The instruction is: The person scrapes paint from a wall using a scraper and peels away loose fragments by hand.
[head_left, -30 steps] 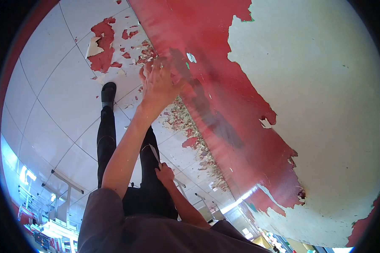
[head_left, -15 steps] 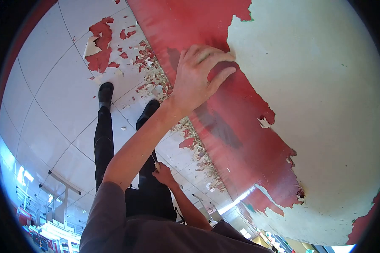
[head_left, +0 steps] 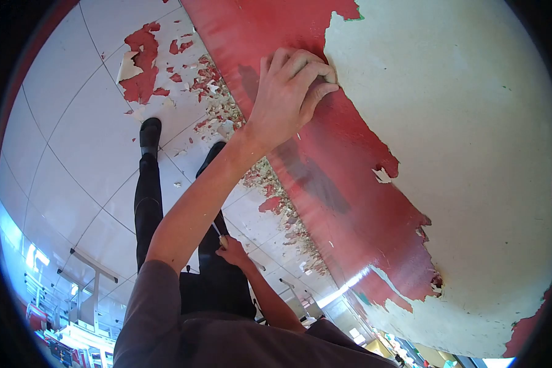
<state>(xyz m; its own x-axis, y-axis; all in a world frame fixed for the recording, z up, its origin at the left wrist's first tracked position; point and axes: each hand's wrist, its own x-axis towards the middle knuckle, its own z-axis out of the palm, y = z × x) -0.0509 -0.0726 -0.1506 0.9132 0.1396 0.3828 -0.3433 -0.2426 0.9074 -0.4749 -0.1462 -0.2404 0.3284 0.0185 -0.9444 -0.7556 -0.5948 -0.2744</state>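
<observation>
Has just drawn the left hand point(head_left: 285, 97) grip together onto the glossy red peeling covering's point(head_left: 349, 162) torn edge, apparently gaining purchase; left of that covering, keeps slim pale-handled tool point(head_left: 224, 241) clamped in right hand point(head_left: 235, 252).

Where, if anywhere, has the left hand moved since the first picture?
Yes: the left hand moved across the red layer, closer to the fixed pale area.

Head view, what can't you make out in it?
In the head view:
Left hand: palm and exact grip hidden by its own back.
Tool: most of the handle covered by the right hand.
Right shoe: partly behind the left forearm.
Red layer: top runs out of picture.
Furniture at lower left: farther parts small, washed out by glare.
</observation>
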